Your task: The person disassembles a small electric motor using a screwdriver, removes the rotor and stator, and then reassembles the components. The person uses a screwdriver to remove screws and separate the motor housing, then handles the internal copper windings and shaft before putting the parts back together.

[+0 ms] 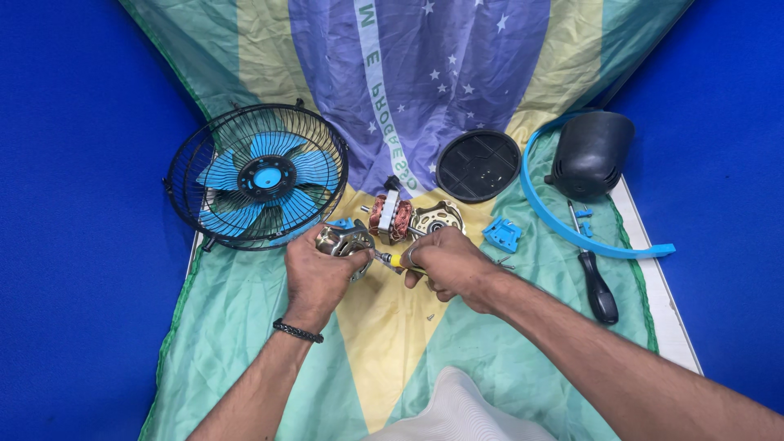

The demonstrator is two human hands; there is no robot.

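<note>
Head view: left hand (320, 273) clamps a silvery motor cover (341, 240); right hand (445, 263) grips a yellow-handled screwdriver (394, 260).

I see a silvery metal motor housing (343, 242), round and ribbed, held tilted just left of the cloth's centre. At its three o'clock, touching it, a small yellow-handled screwdriver (398, 260) lies nearly level, tip pointing at nine o'clock.

Two screwdrivers (594, 282), one caged fan (256, 175), two black covers (478, 166).
</note>
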